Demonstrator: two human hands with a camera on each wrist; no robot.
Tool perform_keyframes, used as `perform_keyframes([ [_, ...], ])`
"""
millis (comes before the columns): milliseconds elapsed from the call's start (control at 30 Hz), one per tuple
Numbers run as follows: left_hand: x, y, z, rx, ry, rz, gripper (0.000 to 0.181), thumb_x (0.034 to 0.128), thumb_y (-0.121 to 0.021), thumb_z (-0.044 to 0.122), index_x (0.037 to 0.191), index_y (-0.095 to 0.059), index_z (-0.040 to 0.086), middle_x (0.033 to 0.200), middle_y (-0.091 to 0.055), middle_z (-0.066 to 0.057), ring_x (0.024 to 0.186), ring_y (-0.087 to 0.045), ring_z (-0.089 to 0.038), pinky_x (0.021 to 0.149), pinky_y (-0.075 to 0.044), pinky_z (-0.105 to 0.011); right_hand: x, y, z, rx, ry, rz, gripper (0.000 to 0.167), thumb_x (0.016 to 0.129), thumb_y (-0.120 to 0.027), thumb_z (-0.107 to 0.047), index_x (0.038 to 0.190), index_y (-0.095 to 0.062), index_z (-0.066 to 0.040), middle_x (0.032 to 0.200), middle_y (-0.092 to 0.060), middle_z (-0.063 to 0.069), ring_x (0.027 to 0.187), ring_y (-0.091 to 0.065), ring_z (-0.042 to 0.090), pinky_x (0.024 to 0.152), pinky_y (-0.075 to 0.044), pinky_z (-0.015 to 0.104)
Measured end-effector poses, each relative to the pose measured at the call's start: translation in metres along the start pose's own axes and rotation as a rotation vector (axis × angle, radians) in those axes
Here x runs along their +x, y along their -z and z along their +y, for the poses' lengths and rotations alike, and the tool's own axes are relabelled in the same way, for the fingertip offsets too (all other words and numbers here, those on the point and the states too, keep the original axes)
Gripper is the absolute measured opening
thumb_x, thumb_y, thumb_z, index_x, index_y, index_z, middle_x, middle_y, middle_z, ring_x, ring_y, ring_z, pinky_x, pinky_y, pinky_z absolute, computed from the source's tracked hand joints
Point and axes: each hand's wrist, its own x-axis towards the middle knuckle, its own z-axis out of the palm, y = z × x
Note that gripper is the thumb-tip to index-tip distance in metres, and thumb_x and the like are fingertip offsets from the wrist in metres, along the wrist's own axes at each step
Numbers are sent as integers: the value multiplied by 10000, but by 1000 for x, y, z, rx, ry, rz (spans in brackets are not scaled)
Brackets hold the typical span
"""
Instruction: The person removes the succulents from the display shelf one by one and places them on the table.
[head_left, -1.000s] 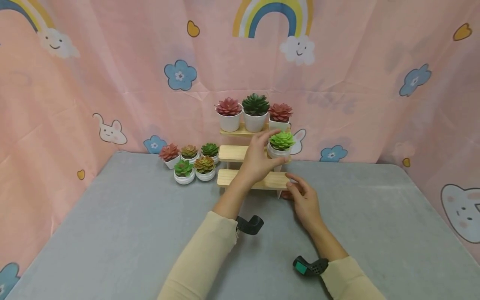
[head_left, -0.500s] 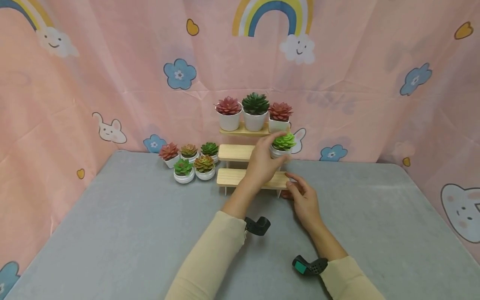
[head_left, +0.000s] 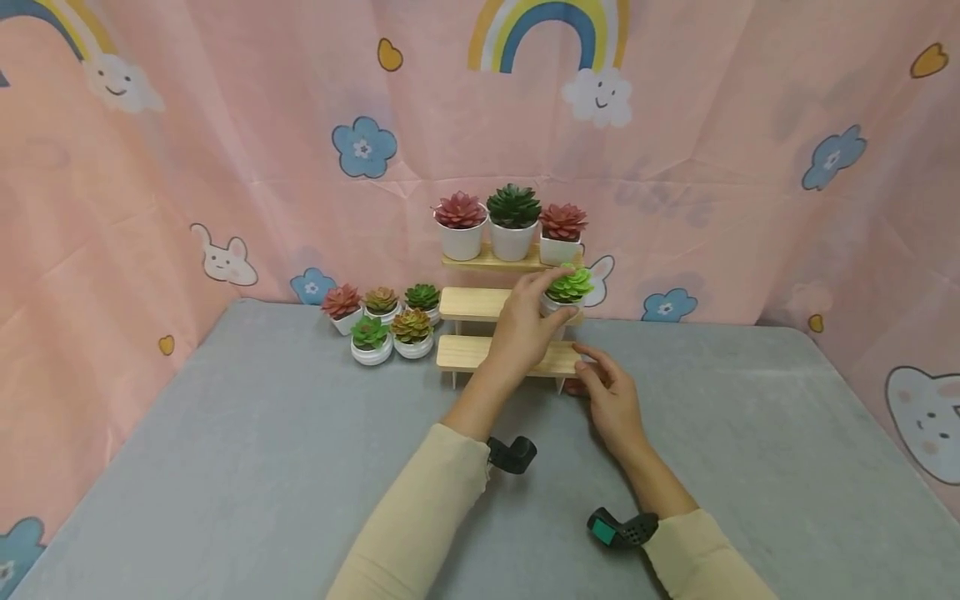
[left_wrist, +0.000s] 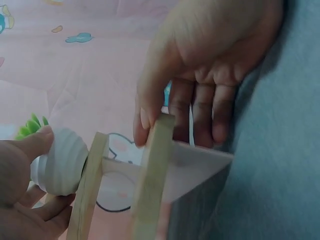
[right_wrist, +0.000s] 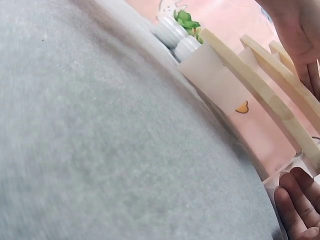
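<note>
Lime-green above its white pot (left_wrist: 61,162), the succulent (head_left: 572,286) has shifted slightly rightward within the last second; the pot now touches the middle plank (head_left: 472,303) near its right end, and its placing looks nearly settled. The left hand (head_left: 523,327) pinches it. The right hand (head_left: 615,408) grips the lowest plank (head_left: 465,353) at its right end. Five potted succulents (head_left: 412,327) stand towards the tabletop's (head_left: 750,450) back-left corner.

Left hand (head_left: 525,325) pinching, farther forward; right hand (head_left: 613,400) gripping (turned inward)
</note>
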Motion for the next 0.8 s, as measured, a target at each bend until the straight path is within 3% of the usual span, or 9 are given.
perform_keyframes([
  [167, -6, 4, -2, 3, -1, 18, 503, 911, -753, 225, 1392, -611, 261, 1440, -554, -93, 1335, -553, -269, 1084, -497, -460, -1, 0, 2, -6, 6, -6, 327, 1039, -542, -86, 1329, -611, 48, 813, -684, -214, 718, -683, 40, 698, -600, 202],
  [333, -13, 14, -6, -56, -7, 37, 496, 897, -762, 198, 1375, -636, 251, 1439, -562, -92, 1351, -541, -249, 1060, -518, -429, 1, 0, 4, -13, 11, -13, 339, 1043, -541, -104, 1343, -601, 41, 854, -683, -221, 737, -685, 27, 710, -601, 197],
  [500, -21, 26, -11, -61, -10, 43, 503, 902, -761, 206, 1385, -630, 257, 1457, -558, -71, 1280, -566, -217, 911, -550, -374, 2, 2, 4, -19, 11, -13, 343, 1048, -535, -115, 1354, -599, 25, 863, -682, -258, 761, -680, 8, 718, -597, 189],
  [800, -37, 47, -19, -95, -29, 117, 510, 877, -789, 161, 1366, -651, 205, 1432, -578, -111, 1329, -551, -256, 973, -550, -431, 2, 0, 4, -20, 13, -14, 342, 1047, -533, -109, 1353, -600, 29, 853, -678, -263, 754, -681, 5, 717, -596, 181],
])
